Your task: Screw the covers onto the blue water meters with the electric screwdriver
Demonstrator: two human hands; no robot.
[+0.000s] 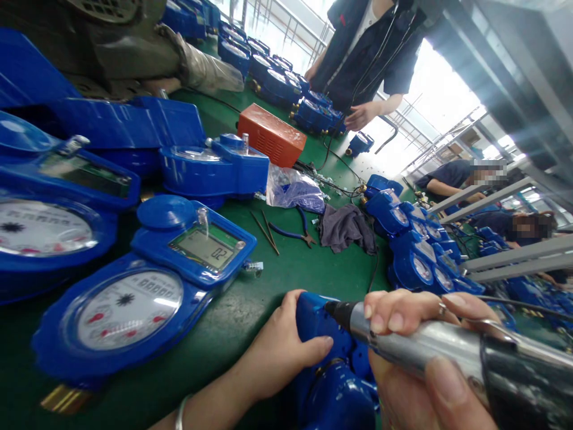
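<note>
My left hand (277, 349) grips the side of a blue water meter (333, 382) that lies on the green table at the bottom centre. My right hand (416, 358) is wrapped round a silver electric screwdriver (430, 346), whose black tip points at the top of that meter. Both hands are closed. The lower part of the meter is cut off by the frame's edge.
Blue water meters with dials and LCD screens (138, 292) fill the left. More meters (416, 251) lie in a row on the right. Blue-handled pliers (293, 230), a grey cloth (347, 227), a plastic bag (293, 188) and an orange box (271, 134) sit mid-table. A person (367, 54) stands beyond.
</note>
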